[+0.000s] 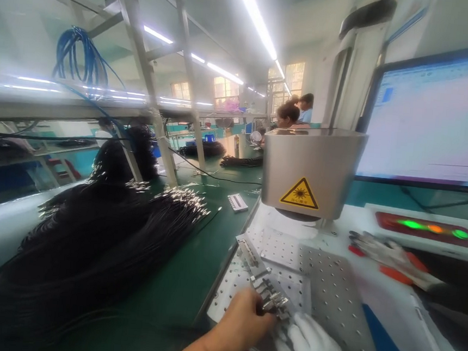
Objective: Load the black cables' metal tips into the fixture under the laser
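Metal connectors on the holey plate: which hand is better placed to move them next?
Probably the left hand: its bare fingers already pinch the metal connectors. The gloved right hand only rests beside them.

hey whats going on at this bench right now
A person works at a perforated metal plate under a laser head with a yellow warning sticker. The bare left hand and the white-gloved right hand meet at a row of small metal connectors in a fixture on the plate. A big heap of black cables lies on the green bench to the left.
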Demonstrator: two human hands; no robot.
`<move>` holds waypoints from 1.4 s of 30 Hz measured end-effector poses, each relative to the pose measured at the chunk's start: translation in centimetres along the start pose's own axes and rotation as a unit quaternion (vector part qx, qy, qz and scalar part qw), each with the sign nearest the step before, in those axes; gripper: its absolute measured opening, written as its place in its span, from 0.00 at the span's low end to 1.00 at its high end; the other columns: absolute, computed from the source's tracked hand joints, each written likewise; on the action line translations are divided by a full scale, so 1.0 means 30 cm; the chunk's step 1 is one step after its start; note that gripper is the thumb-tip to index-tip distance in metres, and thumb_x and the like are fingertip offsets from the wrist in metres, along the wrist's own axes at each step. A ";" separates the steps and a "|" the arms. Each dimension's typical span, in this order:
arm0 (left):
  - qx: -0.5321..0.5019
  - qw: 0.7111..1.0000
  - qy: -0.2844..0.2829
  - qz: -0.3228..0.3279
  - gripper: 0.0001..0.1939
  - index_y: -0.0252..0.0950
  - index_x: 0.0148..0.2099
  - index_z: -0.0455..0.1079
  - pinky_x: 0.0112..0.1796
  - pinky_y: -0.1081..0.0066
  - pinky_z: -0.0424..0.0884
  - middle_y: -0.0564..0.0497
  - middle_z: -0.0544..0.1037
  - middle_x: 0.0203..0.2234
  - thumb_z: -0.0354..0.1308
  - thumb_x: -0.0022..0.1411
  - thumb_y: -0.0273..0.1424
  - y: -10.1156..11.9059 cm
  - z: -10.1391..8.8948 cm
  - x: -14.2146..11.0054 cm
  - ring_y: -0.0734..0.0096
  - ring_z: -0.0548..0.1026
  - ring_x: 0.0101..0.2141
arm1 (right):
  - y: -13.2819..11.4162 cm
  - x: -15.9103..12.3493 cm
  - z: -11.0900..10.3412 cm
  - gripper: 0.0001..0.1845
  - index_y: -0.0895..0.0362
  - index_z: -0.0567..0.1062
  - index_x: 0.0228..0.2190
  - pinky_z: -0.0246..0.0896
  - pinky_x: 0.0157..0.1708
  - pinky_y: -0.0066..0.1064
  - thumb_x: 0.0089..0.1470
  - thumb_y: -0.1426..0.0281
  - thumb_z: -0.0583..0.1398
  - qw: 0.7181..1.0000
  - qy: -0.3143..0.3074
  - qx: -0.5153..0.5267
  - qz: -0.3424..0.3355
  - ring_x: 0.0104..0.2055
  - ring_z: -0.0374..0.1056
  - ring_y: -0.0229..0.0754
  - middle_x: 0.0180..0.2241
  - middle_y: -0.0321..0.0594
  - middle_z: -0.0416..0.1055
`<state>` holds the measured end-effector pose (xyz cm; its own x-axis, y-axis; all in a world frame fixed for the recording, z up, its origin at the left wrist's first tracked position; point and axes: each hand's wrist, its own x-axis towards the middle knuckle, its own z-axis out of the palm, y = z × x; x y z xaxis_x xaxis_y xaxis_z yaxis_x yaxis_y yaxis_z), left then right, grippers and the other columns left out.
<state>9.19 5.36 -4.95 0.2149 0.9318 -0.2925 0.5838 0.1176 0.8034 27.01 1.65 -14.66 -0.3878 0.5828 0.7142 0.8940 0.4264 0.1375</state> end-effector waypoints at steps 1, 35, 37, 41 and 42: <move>0.020 1.000 0.009 0.007 0.10 0.38 0.20 0.57 0.23 0.70 0.50 0.59 0.57 0.15 0.55 0.47 0.30 0.000 0.001 -0.001 0.77 0.56 0.21 | 0.001 -0.006 0.003 0.17 0.53 0.78 0.33 0.68 0.35 0.29 0.65 0.62 0.52 1.000 -0.003 0.008 0.009 0.41 0.73 0.47 0.40 0.43 0.77; 0.088 0.996 0.002 -0.007 0.10 0.38 0.20 0.58 0.26 0.70 0.52 0.58 0.62 0.16 0.53 0.50 0.29 0.023 -0.002 -0.032 0.74 0.61 0.23 | -0.013 0.016 0.025 0.19 0.46 0.81 0.37 0.66 0.23 0.28 0.55 0.78 0.55 0.992 -0.040 0.006 0.116 0.29 0.72 0.44 0.34 0.39 0.77; 0.099 0.995 0.021 -0.020 0.09 0.38 0.22 0.57 0.27 0.70 0.52 0.58 0.63 0.17 0.53 0.52 0.29 0.021 0.011 -0.033 0.73 0.62 0.24 | -0.015 0.020 0.029 0.14 0.50 0.81 0.35 0.65 0.20 0.27 0.60 0.73 0.55 0.986 -0.044 0.015 0.158 0.25 0.72 0.42 0.30 0.41 0.77; 0.133 0.990 0.038 -0.038 0.09 0.38 0.23 0.57 0.29 0.69 0.51 0.57 0.63 0.19 0.53 0.54 0.30 0.023 0.029 -0.042 0.72 0.62 0.26 | -0.019 0.039 0.018 0.16 0.54 0.80 0.34 0.67 0.23 0.27 0.64 0.67 0.53 0.977 -0.044 0.041 0.205 0.27 0.73 0.43 0.30 0.44 0.77; 0.144 0.988 0.041 -0.042 0.09 0.38 0.23 0.57 0.29 0.69 0.51 0.56 0.63 0.20 0.53 0.54 0.30 0.023 0.033 -0.043 0.72 0.62 0.26 | -0.021 0.048 0.013 0.16 0.54 0.81 0.33 0.67 0.23 0.27 0.64 0.68 0.53 0.978 -0.034 0.045 0.202 0.26 0.73 0.42 0.29 0.44 0.76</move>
<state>10.10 3.89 -4.52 0.1000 0.9488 -0.2997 0.7980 0.1034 0.5937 25.80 2.47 -13.98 -0.0245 0.7600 0.6495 0.9550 0.2099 -0.2096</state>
